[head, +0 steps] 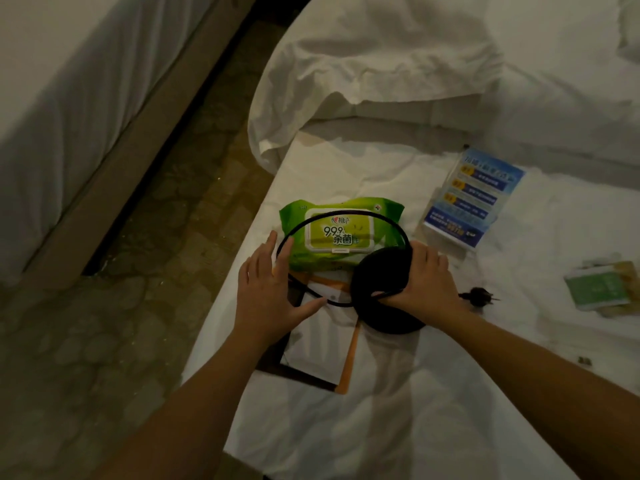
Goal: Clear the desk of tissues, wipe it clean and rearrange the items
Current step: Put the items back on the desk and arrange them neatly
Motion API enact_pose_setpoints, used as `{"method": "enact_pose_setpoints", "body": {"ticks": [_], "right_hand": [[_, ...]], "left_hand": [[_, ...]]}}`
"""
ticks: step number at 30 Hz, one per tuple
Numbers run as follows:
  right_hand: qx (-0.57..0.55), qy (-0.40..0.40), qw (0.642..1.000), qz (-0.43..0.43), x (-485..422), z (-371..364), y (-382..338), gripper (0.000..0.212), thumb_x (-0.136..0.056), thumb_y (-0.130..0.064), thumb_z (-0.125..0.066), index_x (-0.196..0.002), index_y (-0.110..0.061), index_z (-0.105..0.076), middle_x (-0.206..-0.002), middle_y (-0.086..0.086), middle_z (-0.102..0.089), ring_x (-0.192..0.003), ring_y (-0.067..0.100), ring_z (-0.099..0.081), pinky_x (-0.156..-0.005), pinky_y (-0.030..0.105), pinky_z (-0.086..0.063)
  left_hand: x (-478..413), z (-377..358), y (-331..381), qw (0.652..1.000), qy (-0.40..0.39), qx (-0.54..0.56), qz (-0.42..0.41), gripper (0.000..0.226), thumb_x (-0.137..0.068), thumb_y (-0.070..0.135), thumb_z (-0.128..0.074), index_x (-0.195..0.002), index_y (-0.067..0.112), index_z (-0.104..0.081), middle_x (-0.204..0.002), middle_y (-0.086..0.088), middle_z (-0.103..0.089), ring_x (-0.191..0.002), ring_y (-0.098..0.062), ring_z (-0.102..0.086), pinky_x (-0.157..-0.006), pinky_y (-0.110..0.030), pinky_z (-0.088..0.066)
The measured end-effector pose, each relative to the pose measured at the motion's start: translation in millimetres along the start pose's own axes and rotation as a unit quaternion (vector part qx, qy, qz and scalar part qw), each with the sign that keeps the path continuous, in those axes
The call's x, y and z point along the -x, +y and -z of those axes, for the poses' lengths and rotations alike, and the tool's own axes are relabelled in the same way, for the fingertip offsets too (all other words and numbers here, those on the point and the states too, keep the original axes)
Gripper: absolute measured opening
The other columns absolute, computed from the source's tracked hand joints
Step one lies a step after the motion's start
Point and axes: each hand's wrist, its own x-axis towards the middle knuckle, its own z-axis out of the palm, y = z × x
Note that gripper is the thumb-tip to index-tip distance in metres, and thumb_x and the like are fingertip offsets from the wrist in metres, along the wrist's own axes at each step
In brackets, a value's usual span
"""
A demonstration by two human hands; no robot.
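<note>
A round black kettle base (pixel 381 289) lies on the white bed sheet (pixel 346 427), partly on a white and orange card (pixel 325 341). Its black cord (pixel 346 216) loops over a green pack of wet wipes (pixel 341 233) and ends in a plug (pixel 476 294). My right hand (pixel 429 282) grips the base's right edge, with the cord caught under its thumb. My left hand (pixel 268 289) has straight fingers and touches the cord loop at the left, thumb against the cord near the card.
A blue printed sign stand (pixel 472 199) lies to the right of the wipes, and a green and yellow packet (pixel 602 289) lies further right. A rumpled white duvet (pixel 381 71) is heaped behind. A second bed (pixel 69 98) stands left across a patterned floor strip (pixel 138 271).
</note>
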Motion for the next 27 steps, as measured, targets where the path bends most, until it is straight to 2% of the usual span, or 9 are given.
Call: {"method": "enact_pose_setpoints", "body": {"ticks": [2, 7, 12, 15, 18, 21, 25, 27], "right_hand": [[-0.029, 0.012, 0.999, -0.006, 9, 3, 4, 0.102, -0.058, -0.058, -0.080, -0.133, -0.014, -0.027, -0.129, 0.009, -0.032, -0.116, 0.030, -0.034, -0.094, 0.044, -0.042], [-0.067, -0.049, 0.996, -0.039, 30, 28, 30, 0.100, -0.059, -0.042, -0.086, -0.134, -0.016, -0.025, -0.132, 0.007, -0.027, -0.122, 0.028, -0.031, -0.098, 0.041, -0.041], [-0.060, -0.076, 0.991, -0.097, 37, 50, 63, 0.097, -0.061, -0.041, -0.085, -0.133, -0.012, -0.027, -0.130, 0.011, -0.028, -0.121, 0.035, -0.035, -0.098, 0.045, -0.040], [-0.073, -0.075, 0.989, -0.106, 36, 50, 75, 0.093, -0.062, -0.040, -0.086, -0.131, -0.011, -0.031, -0.128, 0.012, -0.031, -0.120, 0.037, -0.036, -0.097, 0.045, -0.039], [-0.075, -0.052, 0.986, -0.138, 33, 49, 84, 0.092, -0.061, -0.037, -0.087, -0.129, -0.008, -0.033, -0.129, 0.014, -0.033, -0.120, 0.038, -0.036, -0.095, 0.045, -0.038], [-0.068, -0.035, 0.983, -0.167, 31, 48, 94, 0.093, -0.062, -0.036, -0.087, -0.130, -0.007, -0.032, -0.131, 0.016, -0.032, -0.121, 0.040, -0.034, -0.095, 0.044, -0.036], [-0.078, -0.052, 0.982, -0.161, 30, 36, 102, 0.097, -0.061, -0.038, -0.088, -0.133, -0.007, -0.031, -0.132, 0.017, -0.031, -0.122, 0.039, -0.035, -0.098, 0.043, -0.035], [-0.089, -0.065, 0.982, -0.156, 31, 28, 105, 0.099, -0.061, -0.038, -0.088, -0.135, -0.007, -0.030, -0.133, 0.017, -0.031, -0.122, 0.039, -0.034, -0.100, 0.042, -0.034]], "left_hand": [[0, 3, -1, 1.000, 0.001, -0.002, -0.011, 0.102, -0.071, 0.080, -0.046, -0.150, 0.019, -0.026, -0.156, -0.013, -0.027, -0.139, -0.029, -0.031, -0.107, -0.050, -0.034], [-4, 14, 6, 1.000, 0.001, 0.006, -0.030, 0.100, -0.070, 0.079, -0.046, -0.149, 0.021, -0.024, -0.156, -0.014, -0.028, -0.139, -0.030, -0.031, -0.106, -0.050, -0.034], [-18, 19, 20, 0.998, 0.005, 0.006, -0.056, 0.101, -0.070, 0.079, -0.047, -0.148, 0.019, -0.024, -0.154, -0.016, -0.030, -0.137, -0.032, -0.034, -0.105, -0.051, -0.036], [-35, 13, 26, 0.998, -0.023, -0.009, -0.055, 0.108, -0.066, 0.081, -0.046, -0.150, 0.018, -0.023, -0.155, -0.016, -0.028, -0.137, -0.035, -0.034, -0.107, -0.052, -0.035], [-51, 3, 30, 0.995, -0.059, -0.041, -0.070, 0.114, -0.061, 0.077, -0.062, -0.150, 0.017, -0.022, -0.156, -0.017, -0.025, -0.138, -0.037, -0.032, -0.107, -0.053, -0.033], [-68, -3, 37, 0.989, -0.089, -0.078, -0.084, 0.119, -0.061, 0.066, -0.076, -0.153, 0.019, -0.017, -0.159, -0.014, -0.015, -0.142, -0.036, -0.024, -0.111, -0.051, -0.026], [-91, -15, 50, 0.977, -0.131, -0.136, -0.102, 0.122, -0.068, 0.066, -0.071, -0.154, 0.022, 0.002, -0.162, -0.010, 0.001, -0.147, -0.034, -0.005, -0.118, -0.050, -0.013], [-96, -21, 52, 0.974, -0.148, -0.147, -0.091, 0.122, -0.070, 0.066, -0.070, -0.154, 0.021, 0.006, -0.162, -0.009, 0.004, -0.148, -0.033, 0.002, -0.118, -0.050, -0.009]]}}
